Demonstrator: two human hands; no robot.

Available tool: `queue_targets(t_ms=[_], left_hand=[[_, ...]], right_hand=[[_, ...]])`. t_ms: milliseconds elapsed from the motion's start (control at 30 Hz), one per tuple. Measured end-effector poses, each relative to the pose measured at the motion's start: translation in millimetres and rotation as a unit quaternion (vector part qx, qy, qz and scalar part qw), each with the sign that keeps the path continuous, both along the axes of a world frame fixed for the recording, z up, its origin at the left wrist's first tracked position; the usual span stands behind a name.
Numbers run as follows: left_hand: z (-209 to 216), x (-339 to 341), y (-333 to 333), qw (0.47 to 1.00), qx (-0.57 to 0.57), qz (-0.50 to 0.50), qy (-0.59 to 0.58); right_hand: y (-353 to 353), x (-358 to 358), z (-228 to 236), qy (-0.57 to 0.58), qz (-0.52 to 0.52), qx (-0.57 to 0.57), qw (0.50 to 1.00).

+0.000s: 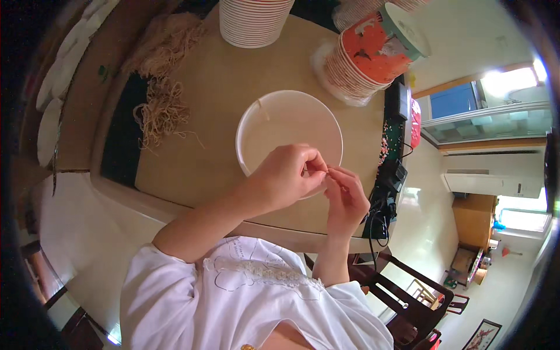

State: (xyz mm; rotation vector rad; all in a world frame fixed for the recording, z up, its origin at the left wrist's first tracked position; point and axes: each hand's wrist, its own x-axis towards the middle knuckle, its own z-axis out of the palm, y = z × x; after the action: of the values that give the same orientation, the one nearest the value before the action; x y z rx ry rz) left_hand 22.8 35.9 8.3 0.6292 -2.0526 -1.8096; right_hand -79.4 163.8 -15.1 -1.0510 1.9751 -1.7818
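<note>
Over the near rim of a round white paper tub (290, 125), my two hands meet fingertip to fingertip. My left hand (286, 177) is closed in a pinch, thumb against forefinger. Beside it on the right, my right hand (347, 199) pinches at the same spot. Whatever lies between the fingertips is too small to make out. A short pale strand (263, 109) hangs on the inner wall of the tub at its far left. Loose beige strings (165, 111) lie in a tangled heap to the left on the table.
A tall stack of white tubs (254, 23) stands at the far side of the table (204, 169). Orange patterned tubs (376, 46) are nested on their side at the far right. Black adapters and cables (389, 181) line the right edge. An open cardboard box (87, 111) stands left.
</note>
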Motion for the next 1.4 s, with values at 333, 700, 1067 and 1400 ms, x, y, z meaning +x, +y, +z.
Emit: queue_targets(t_ms=[333,700,1067,1400], left_hand=[[-2,2,-1,0.999,0.015,0.032,-0.006],[5,6,0,0.993,-0.109,0.030,-0.028],[1,5,-2,0.994,-0.076,0.071,0.019],[0,6,-2,0.994,-0.085,0.070,0.015]], right_hand=[[-6,-2,-2,-0.017,0.003,0.007,1.000],[-8,1,-1,0.014,-0.001,0.003,1.000],[-8,3,7,0.077,-0.014,0.092,0.993],[-14,11,14,0.049,-0.042,0.093,0.994]])
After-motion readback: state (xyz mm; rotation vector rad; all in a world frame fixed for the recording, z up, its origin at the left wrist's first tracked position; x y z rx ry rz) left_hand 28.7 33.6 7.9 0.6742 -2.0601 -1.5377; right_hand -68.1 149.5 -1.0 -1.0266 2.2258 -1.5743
